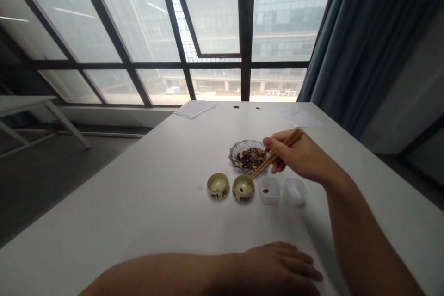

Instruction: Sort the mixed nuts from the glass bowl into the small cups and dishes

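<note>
My right hand (293, 152) is closed around a pair of wooden chopsticks (268, 160), whose tips reach into the second small ceramic cup (243, 198). A dark seed (242, 190) lies inside that cup, close to the tips. To its left stands a matching cup (218, 194) with dark characters and something small at its bottom. Behind the cups, a faceted glass bowl (233, 159) holds mixed dark and brown seeds or nuts; the hand partly covers its right side. My left hand (284, 266) lies flat near the table's front, fingers stretched, holding nothing.
Two translucent plastic tubs stand right of the cups: the nearer tub (270, 200) contains a dark seed, and another tub (295, 196) is beside it. Papers (196, 109) and a sheet (300, 116) lie at the white table's (166, 185) far end, near a dark round object (236, 107).
</note>
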Demonstrator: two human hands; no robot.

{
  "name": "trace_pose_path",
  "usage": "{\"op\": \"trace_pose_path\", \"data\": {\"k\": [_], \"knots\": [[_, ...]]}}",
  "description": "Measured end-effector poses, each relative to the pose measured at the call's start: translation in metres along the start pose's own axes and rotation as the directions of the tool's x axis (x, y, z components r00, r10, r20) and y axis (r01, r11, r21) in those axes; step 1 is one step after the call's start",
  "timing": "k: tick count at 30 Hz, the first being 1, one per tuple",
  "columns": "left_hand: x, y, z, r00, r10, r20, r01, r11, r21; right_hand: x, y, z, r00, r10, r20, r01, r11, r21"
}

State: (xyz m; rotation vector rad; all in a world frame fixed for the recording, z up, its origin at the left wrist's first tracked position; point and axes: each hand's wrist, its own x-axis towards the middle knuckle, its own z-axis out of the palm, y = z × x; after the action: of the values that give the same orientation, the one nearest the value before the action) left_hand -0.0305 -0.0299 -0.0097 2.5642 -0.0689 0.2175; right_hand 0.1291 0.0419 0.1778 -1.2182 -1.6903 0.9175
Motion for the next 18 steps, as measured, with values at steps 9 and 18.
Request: {"op": "trace_pose_path", "data": {"k": [9,18], "knots": [[-0.001,-0.002,0.004,1.000,-0.022,0.003,0.022,0.999,-0.024,0.004,0.005,-0.002,0.978,-0.042,-0.207,0.043,0.999,-0.001],[-0.001,0.001,-0.002,1.000,-0.015,0.006,0.015,1.000,0.006,0.021,0.032,-0.015,0.918,-0.070,-0.390,0.045,0.996,-0.073]]}}
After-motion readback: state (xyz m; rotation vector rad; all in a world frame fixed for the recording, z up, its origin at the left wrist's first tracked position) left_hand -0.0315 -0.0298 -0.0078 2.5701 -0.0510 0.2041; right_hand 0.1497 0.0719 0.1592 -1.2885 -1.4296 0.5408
